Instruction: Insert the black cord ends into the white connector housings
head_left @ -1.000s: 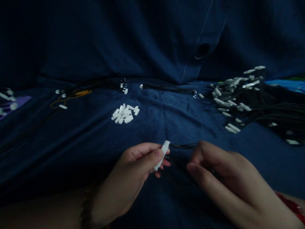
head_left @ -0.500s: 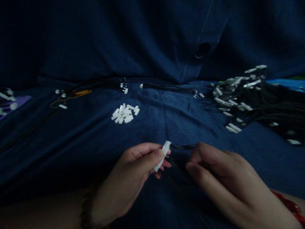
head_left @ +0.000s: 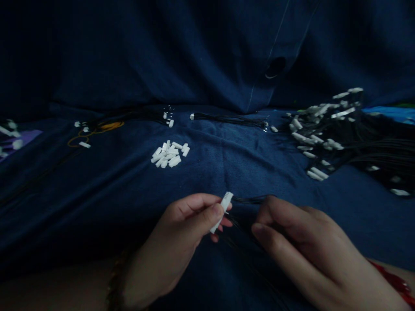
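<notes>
Between thumb and fingers my left hand [head_left: 184, 233] pinches a white plastic wire connector [head_left: 226, 202], tilted with its slotted end up. Thin black wires [head_left: 248, 200] run from the connector's right side to my right hand [head_left: 292, 242]. My right hand's fingers are curled together around those wires, though the exact grip is partly hidden behind the knuckles. More dark wires hang below the connector toward the bottom of the view. Beyond my left hand lies a small pile of loose white connectors [head_left: 170, 154].
A large heap of black wires with white connectors [head_left: 317, 129] lies at the right. Toward the back are two wire bundles, one on the left [head_left: 136, 114], one in the middle [head_left: 230, 119]. An orange cord [head_left: 112, 126] is at left. Dark blue cloth [head_left: 113, 190] covers the surface.
My right hand has shifted very slightly, and the wires between the hands sit a little differently. My left hand keeps the connector in nearly the same place.
</notes>
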`<state>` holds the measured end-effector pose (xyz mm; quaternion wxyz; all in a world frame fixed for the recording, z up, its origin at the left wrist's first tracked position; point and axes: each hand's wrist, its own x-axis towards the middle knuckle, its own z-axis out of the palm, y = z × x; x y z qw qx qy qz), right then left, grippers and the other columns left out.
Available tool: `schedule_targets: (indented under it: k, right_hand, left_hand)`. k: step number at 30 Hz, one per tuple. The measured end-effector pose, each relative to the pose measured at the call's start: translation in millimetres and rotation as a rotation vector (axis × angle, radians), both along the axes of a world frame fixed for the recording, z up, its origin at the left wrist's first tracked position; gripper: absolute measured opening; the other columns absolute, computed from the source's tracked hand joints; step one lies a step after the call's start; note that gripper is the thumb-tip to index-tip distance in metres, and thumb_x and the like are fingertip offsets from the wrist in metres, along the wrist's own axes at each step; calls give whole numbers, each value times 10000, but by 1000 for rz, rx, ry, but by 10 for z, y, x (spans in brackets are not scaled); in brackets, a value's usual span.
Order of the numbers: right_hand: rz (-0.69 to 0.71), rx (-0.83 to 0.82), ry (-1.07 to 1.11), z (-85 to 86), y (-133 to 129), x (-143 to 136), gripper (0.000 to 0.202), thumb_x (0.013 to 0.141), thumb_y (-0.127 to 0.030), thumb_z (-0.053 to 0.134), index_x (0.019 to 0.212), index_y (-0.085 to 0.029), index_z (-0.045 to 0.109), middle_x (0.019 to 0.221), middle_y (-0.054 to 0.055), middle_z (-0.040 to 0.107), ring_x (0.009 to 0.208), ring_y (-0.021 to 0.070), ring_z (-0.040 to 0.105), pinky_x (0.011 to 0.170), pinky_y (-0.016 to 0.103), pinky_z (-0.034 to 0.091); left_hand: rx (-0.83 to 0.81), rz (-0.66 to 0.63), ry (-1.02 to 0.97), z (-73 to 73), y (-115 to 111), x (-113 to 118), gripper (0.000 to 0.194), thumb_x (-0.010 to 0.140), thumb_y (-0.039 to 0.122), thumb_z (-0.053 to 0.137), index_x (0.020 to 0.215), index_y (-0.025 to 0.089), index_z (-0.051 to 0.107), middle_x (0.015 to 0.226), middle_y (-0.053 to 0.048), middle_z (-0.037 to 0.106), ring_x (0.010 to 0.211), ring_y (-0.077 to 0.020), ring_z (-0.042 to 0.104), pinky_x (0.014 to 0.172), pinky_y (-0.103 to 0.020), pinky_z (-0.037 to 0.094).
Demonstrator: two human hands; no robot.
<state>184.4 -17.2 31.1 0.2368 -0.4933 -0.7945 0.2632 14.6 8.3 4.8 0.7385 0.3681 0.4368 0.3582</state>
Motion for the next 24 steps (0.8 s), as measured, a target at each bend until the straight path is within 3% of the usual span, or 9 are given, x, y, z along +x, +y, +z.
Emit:
schedule_targets:
  k: [8, 17, 21, 24]
  right_hand:
    - [33, 16, -108, -50, -1, -50, 126, 855, -183, 369, 782, -168, 471, 664, 6, 532, 589, 113, 492, 507, 224, 345]
    - [127, 94, -132, -129, 21, -46, 130, 848, -122, 371, 795, -154, 485, 676, 6, 530, 590, 100, 479, 538, 224, 325]
    - [106, 189, -200, -64, 50, -27, 100, 846, -162, 405, 806, -156, 496, 694, 16, 539, 618, 114, 495, 553, 232, 351]
    - [55, 379, -290, 26, 13, 51, 131, 828, -176, 449, 948, -160, 501, 843, 52, 548, 739, 155, 507, 646, 272, 393]
  left_hand:
    - [108, -58, 119, -39, -24, -9, 128, 770, 260, 574, 829, 190, 663, 699, 2, 613, 652, -107, 519, 598, -208, 402]
    - [159, -106, 172, -39, -21, 3, 113, 795, 241, 542, 777, 180, 635, 657, 28, 577, 617, -81, 491, 567, -179, 374]
    - [114, -76, 102, -12, -9, -2, 130, 783, 256, 553, 785, 158, 638, 699, -4, 592, 644, -106, 500, 587, -210, 383]
    - [79, -26, 68, 19, -2, 1, 144, 775, 260, 560, 826, 151, 639, 754, -28, 602, 699, -129, 524, 604, -226, 390]
